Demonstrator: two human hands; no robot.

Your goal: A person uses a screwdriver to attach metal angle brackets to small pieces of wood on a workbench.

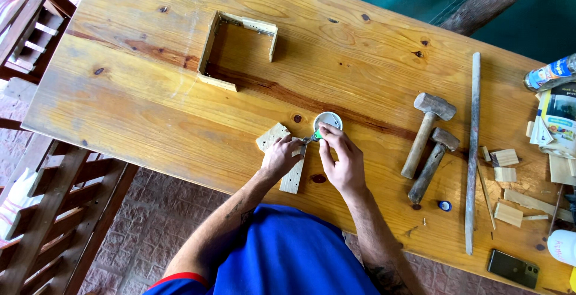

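Hands working together at the near table (150,91) edge: left hand (279,157) pressing down on the wood strip (293,175), right hand (342,162) gripping a green-handled tool (316,134) at the strip's top end, beside a white cup (328,120). Three-sided frame (211,55) lying well apart, farther up the table. Long stick (473,151), two hammers (429,133) and a phone (513,268) sitting to the right.

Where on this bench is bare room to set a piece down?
Bare: the table's left end beside the open wooden frame, and between the frame and the two hammers. Crowded: right end, around the long stick, wood scraps and phone.
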